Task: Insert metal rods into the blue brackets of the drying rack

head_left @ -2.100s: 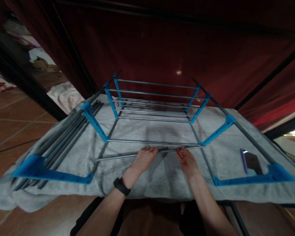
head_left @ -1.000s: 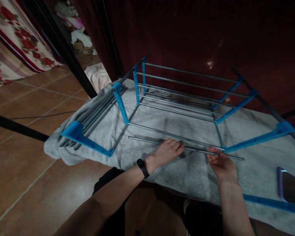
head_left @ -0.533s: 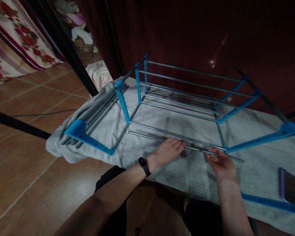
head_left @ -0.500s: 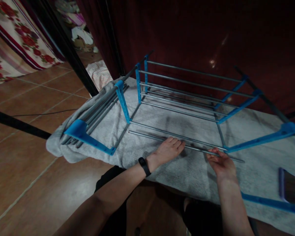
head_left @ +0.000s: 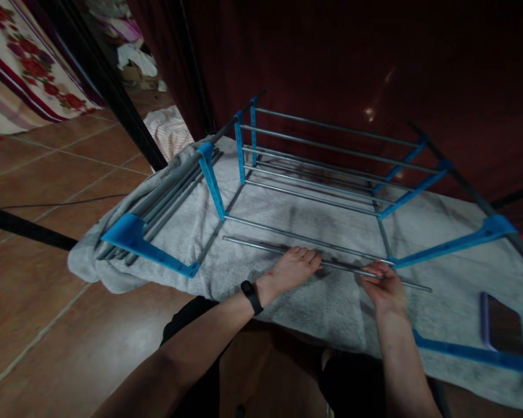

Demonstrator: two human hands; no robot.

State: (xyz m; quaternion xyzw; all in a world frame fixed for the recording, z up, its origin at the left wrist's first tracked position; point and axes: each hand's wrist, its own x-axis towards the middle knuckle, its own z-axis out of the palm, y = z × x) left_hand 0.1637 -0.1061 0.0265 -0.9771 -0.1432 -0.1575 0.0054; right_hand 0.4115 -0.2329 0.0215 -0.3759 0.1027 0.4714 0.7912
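A loose grey metal tube [head_left: 253, 244] runs crosswise in front of me, just on the near side of a partly built rack. My left hand [head_left: 295, 268], with a black band at the wrist, is wrapped over its middle. Nearer its right end, my right hand [head_left: 383, 284] grips the same tube from below, palm turned up. The rack has blue plastic brackets [head_left: 212, 183] at both sides, joined by several metal crossbars [head_left: 314, 195]. Its lowest front crossbar [head_left: 283, 232] lies just beyond the tube.
A grey blanket [head_left: 314, 313] covers the surface under the rack. Several spare tubes [head_left: 174, 197] lie along the left side. At right are a phone [head_left: 505, 325] and a loose blue bracket [head_left: 475, 351]. A dark red curtain [head_left: 309, 58] hangs behind; black metal bars [head_left: 30, 226] stand at left.
The view has shifted slightly, so the whole scene sits a little further left. Both hands keep their hold on the tube, which has barely moved relative to the rack.
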